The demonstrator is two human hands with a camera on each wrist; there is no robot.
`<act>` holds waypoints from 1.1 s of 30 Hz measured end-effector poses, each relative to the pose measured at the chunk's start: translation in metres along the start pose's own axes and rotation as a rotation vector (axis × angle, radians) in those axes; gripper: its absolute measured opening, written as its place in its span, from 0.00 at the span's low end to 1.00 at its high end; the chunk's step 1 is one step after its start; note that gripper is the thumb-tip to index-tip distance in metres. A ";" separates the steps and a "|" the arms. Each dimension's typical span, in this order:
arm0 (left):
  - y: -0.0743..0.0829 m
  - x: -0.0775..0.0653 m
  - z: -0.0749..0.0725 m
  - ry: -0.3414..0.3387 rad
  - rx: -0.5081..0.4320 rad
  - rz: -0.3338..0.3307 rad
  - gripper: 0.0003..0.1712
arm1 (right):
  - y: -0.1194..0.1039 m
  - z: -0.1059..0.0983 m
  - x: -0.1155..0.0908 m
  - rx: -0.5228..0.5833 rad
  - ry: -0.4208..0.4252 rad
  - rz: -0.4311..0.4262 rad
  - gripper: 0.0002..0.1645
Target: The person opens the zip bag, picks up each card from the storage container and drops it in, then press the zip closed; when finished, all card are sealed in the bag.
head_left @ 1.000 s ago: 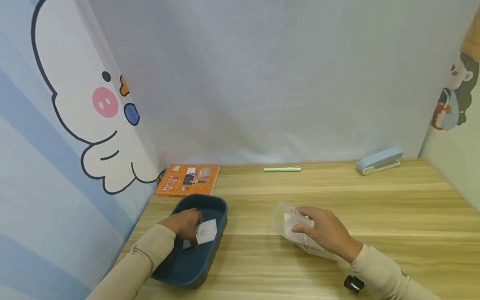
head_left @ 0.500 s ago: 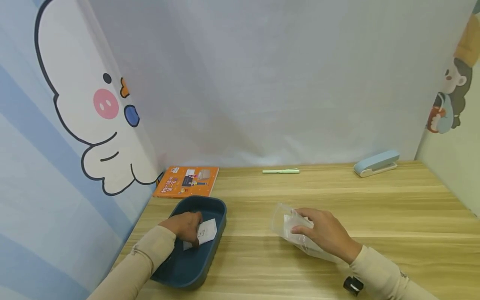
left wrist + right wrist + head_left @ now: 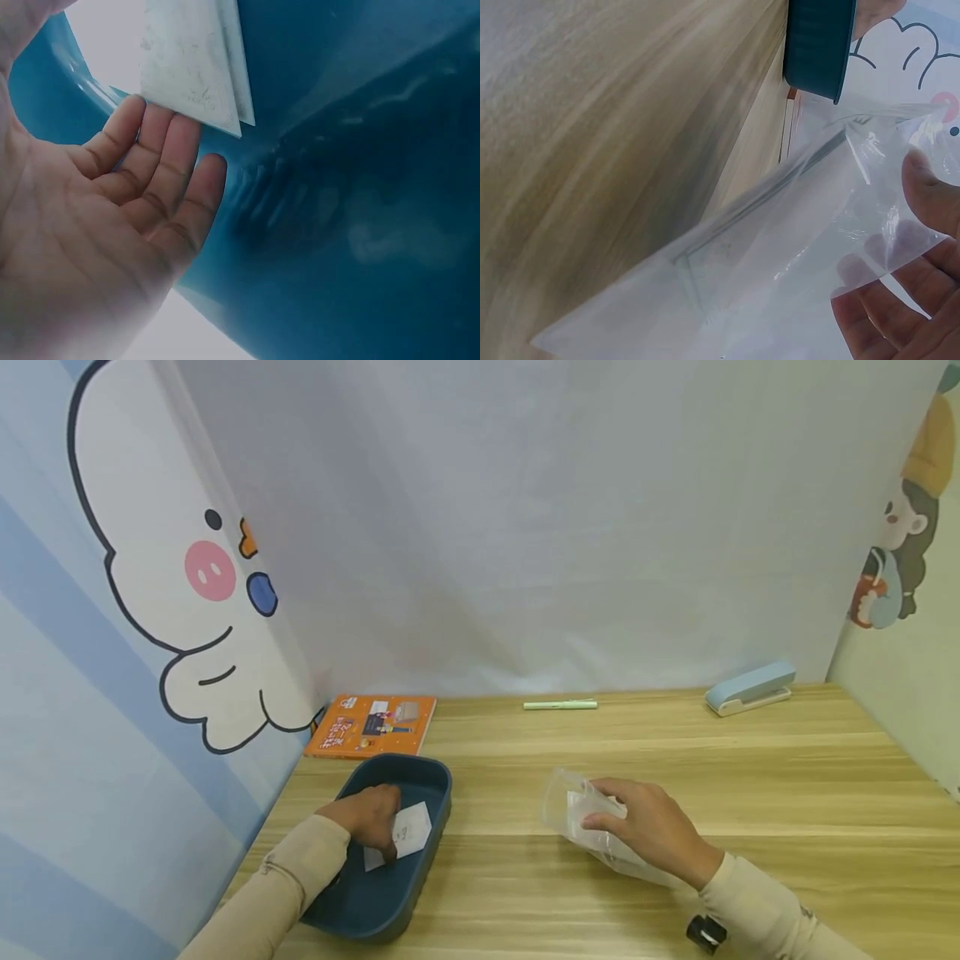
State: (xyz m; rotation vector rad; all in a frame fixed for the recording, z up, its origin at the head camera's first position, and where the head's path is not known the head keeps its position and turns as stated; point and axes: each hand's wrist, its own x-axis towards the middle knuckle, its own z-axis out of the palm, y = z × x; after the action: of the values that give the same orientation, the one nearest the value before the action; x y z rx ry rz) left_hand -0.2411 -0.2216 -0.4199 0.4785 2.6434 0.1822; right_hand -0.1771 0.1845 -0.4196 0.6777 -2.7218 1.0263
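Note:
Inside the dark blue bin (image 3: 363, 922), my left hand (image 3: 367, 817) grips flat white paper packets (image 3: 412, 828) with small dark print. In the left wrist view, two packet edges (image 3: 191, 75) overlap, and the curled fingers (image 3: 161, 169) meet the lower edge; the thumb is mostly out of frame. My right hand (image 3: 648, 827) holds a clear plastic bag (image 3: 557, 806) above the table, with its mouth towards the bin. A white flat piece shows inside the bag. In the right wrist view, the thumb lies on one side of the bag (image 3: 780, 247) and the fingers on the other.
An orange book (image 3: 375, 725) lies behind the bin, near the left wall. A pale green pen (image 3: 560, 704) and a light blue stapler (image 3: 750, 688) are at the table's back edge. A small black object (image 3: 706, 933) is beside the right sleeve.
The packets in the bin have tilted and shifted slightly under my left hand. My right hand and the bag have hardly moved. The head view has shifted a little.

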 end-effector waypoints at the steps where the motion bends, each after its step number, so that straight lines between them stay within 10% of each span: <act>1: -0.001 -0.001 0.000 0.012 0.003 0.003 0.34 | 0.000 0.000 0.000 -0.001 0.001 -0.002 0.29; 22: 0.005 -0.032 -0.035 0.146 -0.047 0.102 0.38 | -0.004 0.004 0.004 0.021 -0.017 -0.020 0.28; 33: 0.040 -0.041 -0.053 0.208 -0.058 0.216 0.35 | -0.004 0.004 0.006 0.016 -0.023 -0.006 0.28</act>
State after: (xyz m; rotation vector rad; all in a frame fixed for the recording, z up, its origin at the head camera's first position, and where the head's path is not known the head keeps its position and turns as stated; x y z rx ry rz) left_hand -0.2183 -0.2011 -0.3481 0.7631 2.7731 0.3944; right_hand -0.1806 0.1769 -0.4189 0.7038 -2.7328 1.0463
